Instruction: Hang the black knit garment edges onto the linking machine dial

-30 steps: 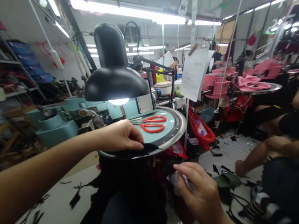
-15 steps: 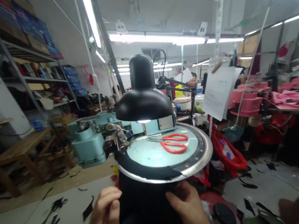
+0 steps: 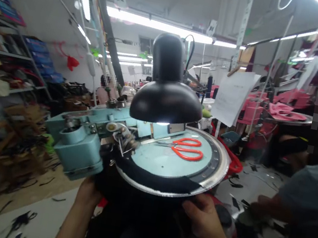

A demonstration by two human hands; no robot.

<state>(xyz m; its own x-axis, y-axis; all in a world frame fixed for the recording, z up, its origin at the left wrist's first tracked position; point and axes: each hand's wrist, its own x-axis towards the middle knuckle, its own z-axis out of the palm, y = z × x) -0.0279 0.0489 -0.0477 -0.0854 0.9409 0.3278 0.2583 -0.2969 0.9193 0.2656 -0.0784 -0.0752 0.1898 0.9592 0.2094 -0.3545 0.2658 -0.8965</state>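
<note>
The black cloth lay along the near edge of the round plate, just inside its metal rim, and it also hung down in front of the plate, between the two hands. In my judgement, the main danger was that the cloth would come off the rim or sit unevenly there, if one hand pulled its hanging part down more strongly than the other. A second danger was a fold near the metal parts at the side of the machine, because the cloth there was dark and a crease would be hard to notice. The scissors lay loose on the plate, behind the cloth, so if the plate turned, they could perhaps slide or be carried against those metal parts. The lamp hung low above the plate, and a hand raised too quickly might knock it. As for the pose, the left forearm rose almost upright from the bottom edge, and the left hand was below the machine, with its fingers hidden, so I cannot tell its grip. The right forearm came slanting from the lower right, and the right hand was just under the rim, its thumb towards the cloth; whether this grip was pinching the cloth, I cannot tell.
</note>
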